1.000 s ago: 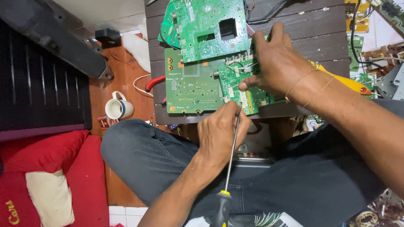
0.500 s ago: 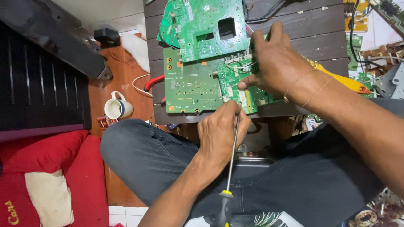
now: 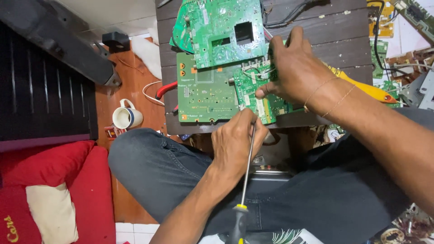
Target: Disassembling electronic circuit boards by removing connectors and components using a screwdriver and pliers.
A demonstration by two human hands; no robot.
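three green circuit boards [image 3: 205, 92] lie overlapped on a dark wooden desk [image 3: 343, 45], the top one with a square hole cut through it. the right hand [image 3: 296, 68] rests on the smallest board [image 3: 262, 97] at the desk's near edge, its fingers [image 3: 294, 38] curled over the far side and the thumb pressed on the near side, so the board is pinched between them. the left hand [image 3: 235, 142] sits just below that board, fingers closed together around the metal shaft of a screwdriver [image 3: 244, 180]; the shaft runs back toward the body, the black and yellow handle over the lap, and the tip is hidden at the fingers. a yellow-handled tool [image 3: 366, 88] lies behind the right wrist. on the floor to the left stand a white mug [image 3: 126, 117], red-handled pliers [image 3: 167, 90] and a red cushion [image 3: 49, 167].
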